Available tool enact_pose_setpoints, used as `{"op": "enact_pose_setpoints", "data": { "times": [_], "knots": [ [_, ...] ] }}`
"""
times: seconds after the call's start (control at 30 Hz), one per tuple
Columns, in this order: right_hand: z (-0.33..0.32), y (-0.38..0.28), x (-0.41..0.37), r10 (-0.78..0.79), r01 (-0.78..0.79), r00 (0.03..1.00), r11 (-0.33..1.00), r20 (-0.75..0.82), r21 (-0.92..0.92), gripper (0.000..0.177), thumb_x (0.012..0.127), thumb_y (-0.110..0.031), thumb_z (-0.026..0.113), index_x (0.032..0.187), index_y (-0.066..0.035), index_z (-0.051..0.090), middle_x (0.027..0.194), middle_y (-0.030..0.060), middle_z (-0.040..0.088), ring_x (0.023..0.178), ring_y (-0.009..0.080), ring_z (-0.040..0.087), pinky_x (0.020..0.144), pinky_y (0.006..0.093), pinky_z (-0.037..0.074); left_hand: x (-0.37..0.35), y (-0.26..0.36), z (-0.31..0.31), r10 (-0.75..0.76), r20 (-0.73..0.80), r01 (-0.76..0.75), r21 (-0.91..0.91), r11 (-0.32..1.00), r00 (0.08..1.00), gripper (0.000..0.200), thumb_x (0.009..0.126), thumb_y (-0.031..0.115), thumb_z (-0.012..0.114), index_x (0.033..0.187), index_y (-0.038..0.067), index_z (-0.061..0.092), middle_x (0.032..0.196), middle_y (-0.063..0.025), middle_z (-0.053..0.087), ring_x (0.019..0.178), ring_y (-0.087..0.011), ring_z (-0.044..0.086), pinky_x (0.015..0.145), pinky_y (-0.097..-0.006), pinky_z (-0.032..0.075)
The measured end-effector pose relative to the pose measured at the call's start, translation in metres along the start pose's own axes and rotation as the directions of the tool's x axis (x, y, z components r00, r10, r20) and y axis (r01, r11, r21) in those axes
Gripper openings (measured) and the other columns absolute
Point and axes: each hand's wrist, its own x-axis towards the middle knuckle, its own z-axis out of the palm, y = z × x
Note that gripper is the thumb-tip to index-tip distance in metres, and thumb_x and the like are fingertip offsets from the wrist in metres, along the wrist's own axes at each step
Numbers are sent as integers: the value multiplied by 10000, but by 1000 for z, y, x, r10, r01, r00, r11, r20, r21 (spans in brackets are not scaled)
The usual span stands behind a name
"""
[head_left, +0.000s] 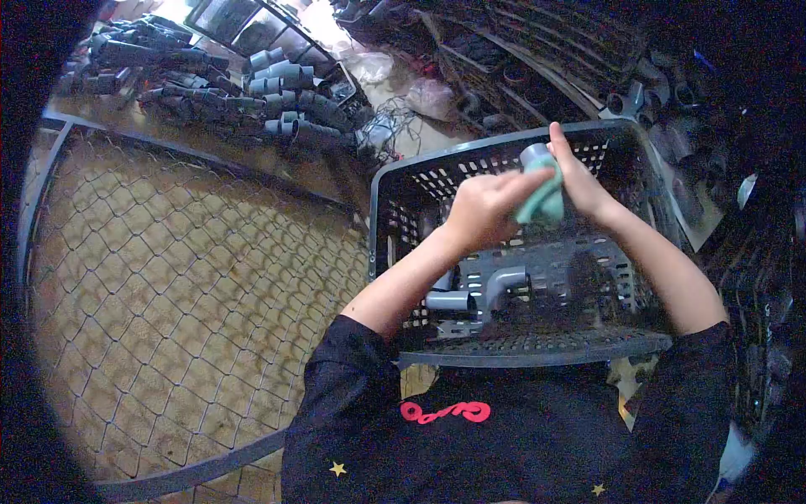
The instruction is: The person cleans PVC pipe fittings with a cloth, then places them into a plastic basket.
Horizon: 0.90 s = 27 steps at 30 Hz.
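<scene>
Above a black plastic crate, my left hand (494,206) is closed on a green cloth (544,203), pressing it against a grey pipe fitting (533,154). My right hand (583,183) grips the same fitting from the right, its thumb pointing up and its other fingers mostly hidden. Only the fitting's upper end shows above the cloth. Below my hands, a few grey pipe elbows (509,277) lie inside the crate (537,357), near its left front.
Left of the crate stands a metal frame with wire mesh (168,302). Behind it, many grey pipe fittings (285,84) are piled on the floor. Clear plastic bags (430,97) lie beyond the crate. Dark racks or crates (520,50) fill the back right.
</scene>
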Motion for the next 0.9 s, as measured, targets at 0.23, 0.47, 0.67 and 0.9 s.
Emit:
{"op": "enact_pose_setpoints", "data": {
  "times": [0.23,0.47,0.67,0.9],
  "knots": [
    [-5,-3,6,-122,123,992,989,-23,81,618,1018,-534,347,1178,18,573,1176,91,600,1097,143,535,1013,281,376,4,-1,2,16,-56,-5,185,983,998,579,640,179,680,1215,160,611,848,-74,690,666,-275,662,578,-362,511],
    [5,5,4,-292,297,955,944,-57,145,463,1037,-426,418,1165,-10,576,1038,36,601,974,94,537,914,269,428,-4,1,7,86,-86,-59,287,956,993,590,683,218,686,1262,161,590,717,-24,584,591,-213,629,519,-341,487],
    [5,3,1,-102,142,974,971,-203,193,489,999,-502,459,1130,-49,590,953,36,624,864,109,588,807,269,473,-5,2,11,206,-4,-188,392,900,979,513,733,214,630,1243,260,604,670,25,500,533,-133,569,475,-296,444],
    [9,-16,-14,48,4,989,936,-140,351,474,966,-530,512,1050,-69,587,918,49,634,814,127,605,763,278,487,-4,4,13,321,-7,-289,417,862,947,492,717,211,634,1204,277,628,672,39,492,539,-114,554,474,-281,428]
  ]
}}
